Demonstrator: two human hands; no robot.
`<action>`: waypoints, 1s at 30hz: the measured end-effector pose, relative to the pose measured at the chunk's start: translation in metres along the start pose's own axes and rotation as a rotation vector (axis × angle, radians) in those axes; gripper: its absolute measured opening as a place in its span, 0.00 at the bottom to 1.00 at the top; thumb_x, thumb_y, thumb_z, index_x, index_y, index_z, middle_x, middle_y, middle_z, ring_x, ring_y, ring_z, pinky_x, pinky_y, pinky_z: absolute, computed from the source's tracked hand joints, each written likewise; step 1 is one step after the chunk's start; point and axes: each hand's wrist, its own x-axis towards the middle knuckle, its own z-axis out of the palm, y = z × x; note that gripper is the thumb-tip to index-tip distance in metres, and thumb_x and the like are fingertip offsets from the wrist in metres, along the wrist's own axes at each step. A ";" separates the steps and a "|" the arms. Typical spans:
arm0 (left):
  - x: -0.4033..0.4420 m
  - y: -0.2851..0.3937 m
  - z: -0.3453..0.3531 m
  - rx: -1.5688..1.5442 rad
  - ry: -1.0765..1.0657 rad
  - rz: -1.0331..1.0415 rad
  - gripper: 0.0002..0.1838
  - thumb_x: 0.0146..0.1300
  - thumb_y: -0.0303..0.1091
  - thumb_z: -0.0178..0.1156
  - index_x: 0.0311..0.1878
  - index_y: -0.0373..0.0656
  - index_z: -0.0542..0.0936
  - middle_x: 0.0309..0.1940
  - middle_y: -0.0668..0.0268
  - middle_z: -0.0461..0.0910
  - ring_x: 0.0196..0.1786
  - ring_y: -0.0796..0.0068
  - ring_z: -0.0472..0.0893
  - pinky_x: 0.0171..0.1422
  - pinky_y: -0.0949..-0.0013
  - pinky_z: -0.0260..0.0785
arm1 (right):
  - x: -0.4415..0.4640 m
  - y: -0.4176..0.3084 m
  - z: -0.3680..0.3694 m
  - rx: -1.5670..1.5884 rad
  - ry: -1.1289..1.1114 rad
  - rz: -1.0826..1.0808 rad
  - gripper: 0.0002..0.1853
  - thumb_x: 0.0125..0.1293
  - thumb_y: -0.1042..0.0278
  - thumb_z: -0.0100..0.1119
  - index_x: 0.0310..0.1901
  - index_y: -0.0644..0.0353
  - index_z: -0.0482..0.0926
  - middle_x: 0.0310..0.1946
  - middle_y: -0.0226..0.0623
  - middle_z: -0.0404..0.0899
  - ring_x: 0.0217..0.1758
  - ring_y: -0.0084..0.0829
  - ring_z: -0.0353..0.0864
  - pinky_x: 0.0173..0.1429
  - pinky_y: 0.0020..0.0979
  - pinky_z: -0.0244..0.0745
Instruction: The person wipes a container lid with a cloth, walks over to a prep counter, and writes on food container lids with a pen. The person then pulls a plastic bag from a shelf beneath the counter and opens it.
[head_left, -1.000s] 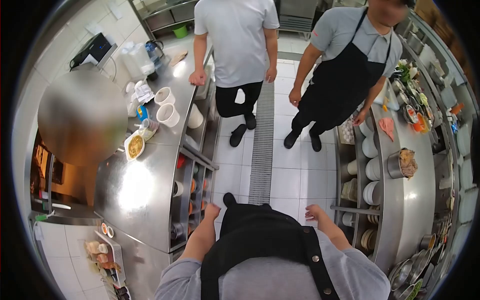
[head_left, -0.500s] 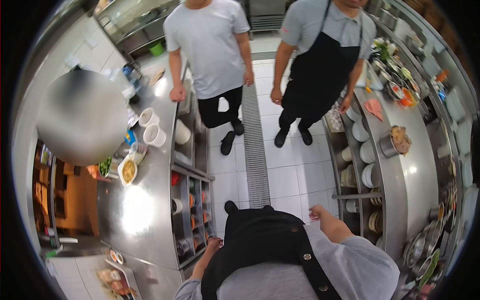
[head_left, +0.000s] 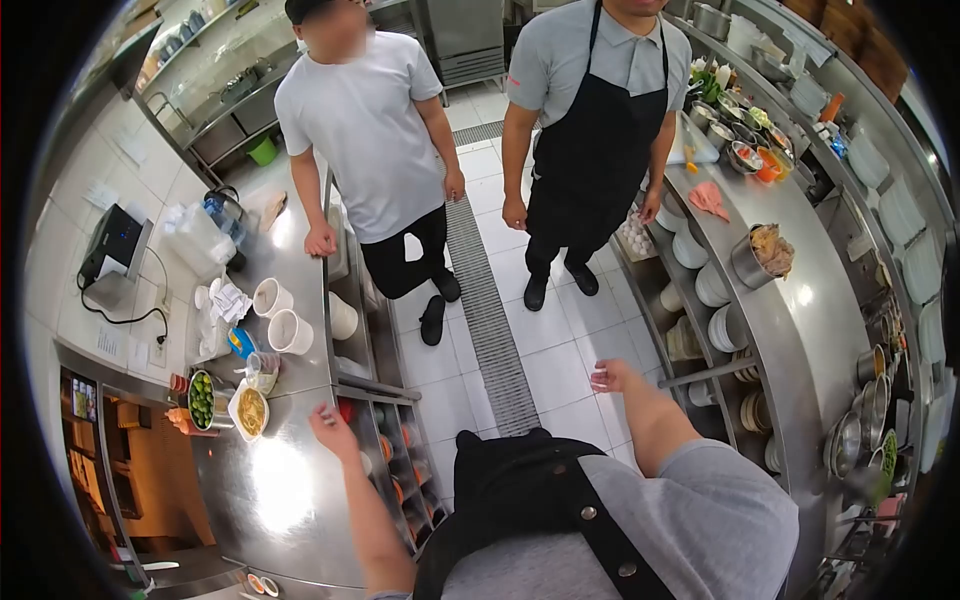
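My left hand (head_left: 331, 428) is raised over the inner edge of the left steel counter (head_left: 225, 500), its fingers partly spread and holding nothing. Just beyond it on the counter are an oval dish of yellowish food (head_left: 249, 412), a pot of green produce (head_left: 201, 402) and two white tubs (head_left: 290, 331). Over the tiled aisle, my right hand (head_left: 608, 376) hangs with loosely curled, parted fingers and no object in them. The steel shelf unit with stacked white plates (head_left: 730, 326) is to its right.
Two people stand ahead, one in a white shirt (head_left: 362, 140), one in a black apron (head_left: 600, 140). A floor drain grate (head_left: 485, 310) runs along the aisle. On the right counter (head_left: 800, 400) are a pink cloth (head_left: 709, 200) and a steel pot of food (head_left: 752, 258).
The view has turned, and the people now appear farther left. My left hand has risen from beside the shelves to above the counter edge. My right hand reaches farther forward.
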 end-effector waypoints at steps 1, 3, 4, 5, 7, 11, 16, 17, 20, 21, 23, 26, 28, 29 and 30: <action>0.020 -0.005 -0.004 0.033 -0.029 0.039 0.11 0.60 0.28 0.62 0.47 0.40 0.78 0.40 0.57 0.76 0.41 0.62 0.76 0.45 0.62 0.70 | -0.004 -0.007 0.013 0.012 -0.010 -0.004 0.13 0.69 0.70 0.53 0.51 0.62 0.68 0.48 0.49 0.71 0.51 0.43 0.74 0.53 0.55 0.78; 0.049 -0.023 -0.006 0.110 -0.118 0.113 0.13 0.58 0.29 0.64 0.47 0.40 0.78 0.43 0.55 0.76 0.45 0.56 0.76 0.50 0.59 0.69 | -0.010 -0.012 0.044 0.046 -0.033 -0.015 0.14 0.68 0.71 0.53 0.53 0.63 0.66 0.51 0.52 0.69 0.53 0.45 0.73 0.54 0.57 0.77; 0.060 -0.036 -0.002 0.153 -0.175 0.150 0.15 0.57 0.29 0.64 0.48 0.39 0.77 0.45 0.54 0.76 0.48 0.54 0.76 0.54 0.57 0.69 | -0.006 -0.012 0.062 0.042 -0.050 -0.002 0.16 0.68 0.71 0.53 0.54 0.62 0.65 0.50 0.52 0.69 0.53 0.45 0.73 0.54 0.57 0.77; 0.069 -0.049 0.003 0.195 -0.234 0.189 0.16 0.56 0.29 0.65 0.49 0.39 0.77 0.47 0.53 0.76 0.51 0.51 0.76 0.57 0.55 0.68 | -0.004 -0.009 0.078 0.025 -0.068 -0.009 0.15 0.68 0.70 0.54 0.54 0.62 0.66 0.50 0.51 0.70 0.52 0.45 0.73 0.54 0.56 0.78; 0.073 -0.054 0.012 0.142 -0.311 0.204 0.20 0.56 0.30 0.66 0.52 0.38 0.76 0.53 0.51 0.74 0.57 0.48 0.73 0.64 0.53 0.63 | -0.019 -0.002 0.120 -0.008 -0.097 -0.022 0.15 0.68 0.69 0.55 0.53 0.62 0.67 0.48 0.51 0.71 0.51 0.44 0.74 0.53 0.54 0.78; 0.053 -0.040 0.018 0.138 -0.300 0.265 0.28 0.54 0.30 0.67 0.59 0.37 0.72 0.63 0.49 0.68 0.66 0.45 0.66 0.71 0.50 0.58 | -0.014 0.024 0.173 -0.246 -0.126 -0.020 0.14 0.68 0.64 0.57 0.52 0.58 0.71 0.41 0.43 0.76 0.43 0.38 0.78 0.48 0.46 0.80; 0.049 -0.020 0.014 0.238 -0.343 0.241 0.33 0.53 0.25 0.65 0.65 0.38 0.67 0.67 0.49 0.62 0.70 0.47 0.61 0.73 0.49 0.54 | 0.005 0.051 0.190 -0.567 0.009 -0.053 0.12 0.69 0.61 0.54 0.48 0.58 0.76 0.34 0.38 0.80 0.33 0.33 0.82 0.39 0.42 0.80; 0.049 -0.020 0.012 0.250 -0.358 0.218 0.34 0.53 0.24 0.65 0.66 0.39 0.66 0.67 0.50 0.62 0.70 0.47 0.61 0.74 0.49 0.53 | 0.007 0.060 0.187 -0.657 0.052 -0.066 0.12 0.70 0.61 0.52 0.47 0.58 0.77 0.33 0.38 0.80 0.33 0.32 0.82 0.38 0.41 0.80; 0.052 -0.008 0.010 0.350 -0.421 0.264 0.38 0.54 0.22 0.61 0.70 0.37 0.60 0.71 0.48 0.56 0.73 0.47 0.56 0.76 0.49 0.49 | 0.037 0.071 0.166 -1.740 -0.055 -0.274 0.08 0.56 0.68 0.64 0.37 0.60 0.85 0.35 0.46 0.85 0.36 0.40 0.86 0.40 0.42 0.80; 0.054 -0.005 0.012 0.395 -0.441 0.291 0.39 0.55 0.22 0.60 0.71 0.36 0.58 0.72 0.48 0.54 0.75 0.47 0.54 0.77 0.49 0.48 | 0.036 0.072 0.158 -2.200 -0.129 -0.379 0.08 0.53 0.70 0.66 0.35 0.59 0.87 0.35 0.48 0.85 0.37 0.43 0.86 0.41 0.42 0.80; 0.052 -0.004 0.011 0.496 -0.484 0.339 0.42 0.55 0.22 0.57 0.74 0.35 0.52 0.75 0.47 0.49 0.77 0.47 0.51 0.78 0.49 0.44 | 0.031 0.090 0.140 -2.079 -0.150 -0.341 0.10 0.52 0.74 0.64 0.38 0.62 0.85 0.34 0.45 0.85 0.34 0.40 0.86 0.36 0.40 0.81; 0.054 0.003 0.011 0.643 -0.536 0.348 0.44 0.55 0.21 0.54 0.76 0.34 0.47 0.77 0.47 0.44 0.78 0.48 0.46 0.79 0.48 0.40 | 0.027 0.116 0.121 -1.926 -0.153 -0.254 0.11 0.52 0.75 0.62 0.39 0.65 0.84 0.31 0.42 0.85 0.31 0.37 0.86 0.32 0.40 0.83; 0.054 -0.001 0.013 0.672 -0.527 0.358 0.45 0.55 0.22 0.54 0.76 0.34 0.46 0.77 0.47 0.44 0.79 0.48 0.46 0.79 0.48 0.39 | 0.042 0.142 0.112 -1.722 -0.010 -0.041 0.10 0.56 0.69 0.62 0.38 0.64 0.84 0.29 0.41 0.85 0.30 0.37 0.86 0.33 0.43 0.83; 0.055 -0.001 0.014 0.688 -0.517 0.364 0.45 0.55 0.22 0.54 0.76 0.34 0.46 0.77 0.48 0.43 0.79 0.48 0.45 0.79 0.47 0.39 | 0.053 0.151 0.109 -1.545 0.112 0.094 0.11 0.59 0.66 0.61 0.38 0.63 0.84 0.28 0.40 0.85 0.30 0.37 0.86 0.33 0.45 0.83; 0.056 0.000 0.013 0.681 -0.527 0.356 0.45 0.55 0.22 0.54 0.76 0.34 0.46 0.77 0.48 0.43 0.79 0.48 0.45 0.79 0.47 0.39 | 0.062 0.158 0.107 -1.539 0.103 0.103 0.11 0.59 0.64 0.61 0.38 0.63 0.85 0.29 0.40 0.85 0.30 0.38 0.85 0.33 0.45 0.83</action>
